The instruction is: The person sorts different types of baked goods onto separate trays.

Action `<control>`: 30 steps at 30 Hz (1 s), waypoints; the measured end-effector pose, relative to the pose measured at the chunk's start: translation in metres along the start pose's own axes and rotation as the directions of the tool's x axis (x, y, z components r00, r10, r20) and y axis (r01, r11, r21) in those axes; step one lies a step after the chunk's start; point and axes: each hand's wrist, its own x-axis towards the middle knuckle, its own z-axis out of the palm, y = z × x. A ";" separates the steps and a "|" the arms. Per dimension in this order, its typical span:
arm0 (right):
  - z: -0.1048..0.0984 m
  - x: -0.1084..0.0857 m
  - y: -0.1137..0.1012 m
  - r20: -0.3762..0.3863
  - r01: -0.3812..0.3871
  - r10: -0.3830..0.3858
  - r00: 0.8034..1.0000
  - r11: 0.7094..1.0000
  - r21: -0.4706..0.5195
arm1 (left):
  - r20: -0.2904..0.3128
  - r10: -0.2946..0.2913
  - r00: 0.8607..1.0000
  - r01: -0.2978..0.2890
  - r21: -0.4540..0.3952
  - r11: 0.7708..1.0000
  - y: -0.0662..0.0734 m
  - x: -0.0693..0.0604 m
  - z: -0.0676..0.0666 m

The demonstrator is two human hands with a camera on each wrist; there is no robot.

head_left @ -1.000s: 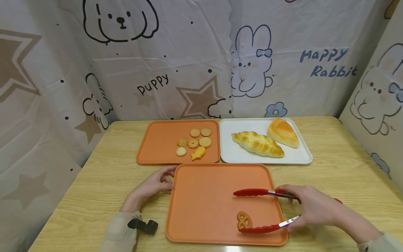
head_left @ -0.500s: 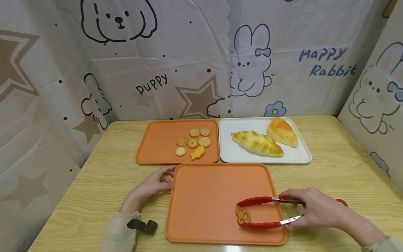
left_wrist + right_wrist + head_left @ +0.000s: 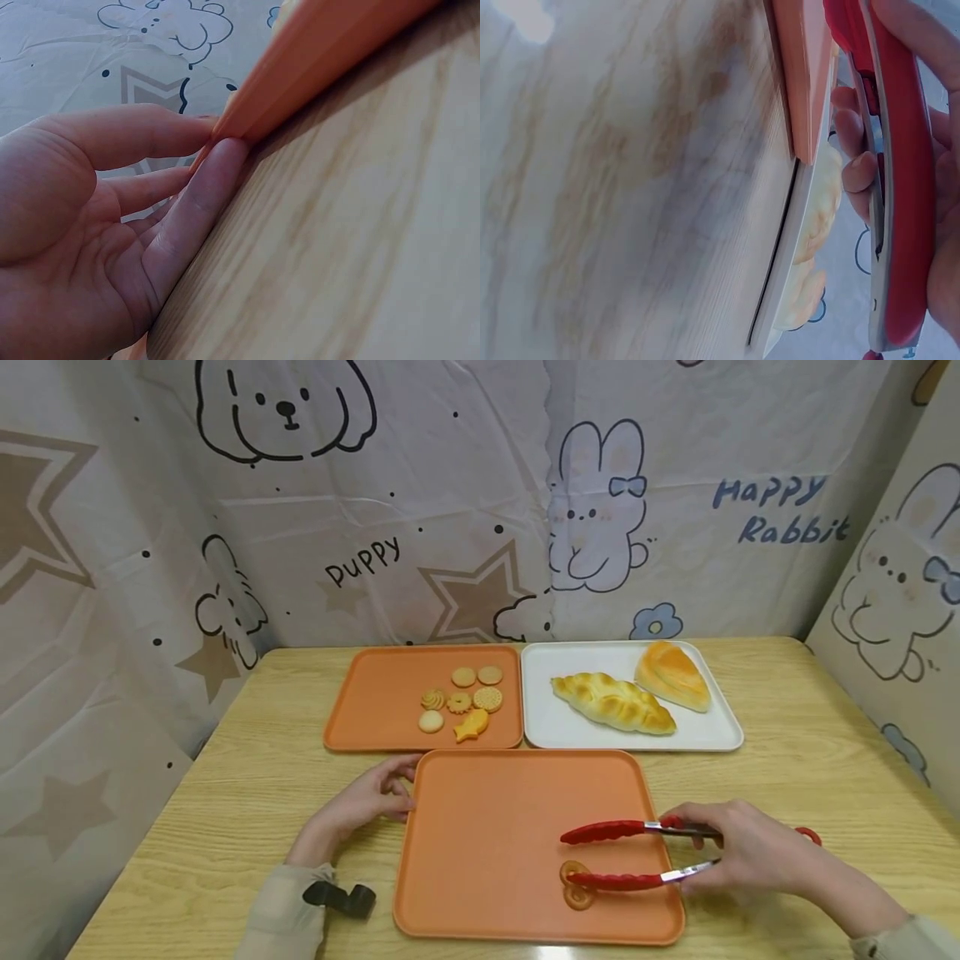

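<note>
My left hand point(image 3: 375, 792) holds the left rim of the near orange tray point(image 3: 480, 843); in the left wrist view its fingertips point(image 3: 229, 154) meet the tray's edge. With my right hand point(image 3: 750, 847) I grip red-tipped tongs point(image 3: 603, 832) from the right, their two arms spread apart. The lower red tip passes over a brown pretzel cookie point(image 3: 577, 898) on this tray and hides its middle; the upper tip is farther back. Whether the lower tip touches the pretzel I cannot tell. In the right wrist view my fingers point(image 3: 860, 172) curl round the tongs' handle point(image 3: 907, 187).
Behind lies another orange tray point(image 3: 375, 702) with several cookies, among them a fish-shaped one point(image 3: 472, 725). Beside it a white tray point(image 3: 540, 727) bears a braided bread point(image 3: 615, 702) and a triangular bread point(image 3: 672, 677). A patterned cloth point(image 3: 480, 502) hangs behind the wooden table point(image 3: 247, 760).
The tongs closed in around the pretzel, then spread a little, and the lower tip moved back from its near edge onto its middle. The pretzel shifted slightly. My left hand stays put.
</note>
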 end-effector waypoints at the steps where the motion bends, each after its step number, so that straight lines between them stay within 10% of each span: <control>1: 0.000 -0.001 0.000 -0.002 0.000 0.000 1.000 1.000 -0.001 | 0.000 -0.001 1.000 0.001 0.001 1.000 0.000 0.000 0.000; 30: 0.008 0.011 0.001 -0.026 -0.012 0.009 1.000 0.990 -0.138 | 0.009 0.005 1.000 -0.005 -0.002 1.000 0.001 0.001 0.001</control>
